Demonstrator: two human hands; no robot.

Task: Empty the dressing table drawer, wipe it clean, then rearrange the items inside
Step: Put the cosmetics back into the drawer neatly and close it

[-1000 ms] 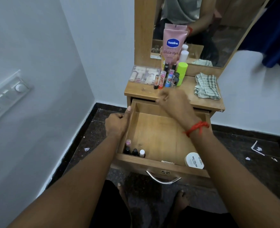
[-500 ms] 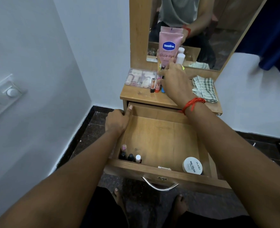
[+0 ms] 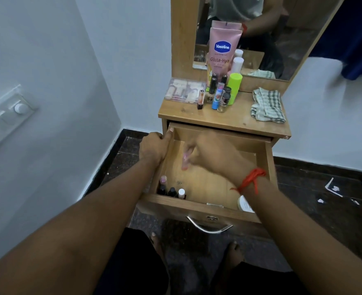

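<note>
Right now the right hand's fingers [image 3: 189,149] pinch a small pink tube [image 3: 184,161], blurred, hanging tip-down over the drawer floor at frame centre. Fingers closed round its upper end; how firm the hold is, cannot tell. Right hand [image 3: 213,153] sits inside the drawer [image 3: 263,165], a red thread [image 3: 251,180] at the wrist. Left hand [image 3: 154,146] is curled shut on the drawer's left wall, thumb along the top edge, steadying it.

Handling, as a judgement: tube looks light, rigid, smooth plastic, likely slippery; hold mid-body or by the cap, set it upright or flat so it does not roll.

Count in drawer: three small bottles [image 3: 171,191] standing in the lower-left corner, one white jar [image 3: 244,204] half hidden under the right forearm, one thin flat item against the front wall.

Count on the tabletop [image 3: 235,120], upper centre: one Vaseline tube [image 3: 222,50], one green bottle [image 3: 233,87], one clear palette [image 3: 184,90], one folded cloth [image 3: 266,104], and a cluster of roughly six small cosmetics, overlapping, exact number unclear.
</note>
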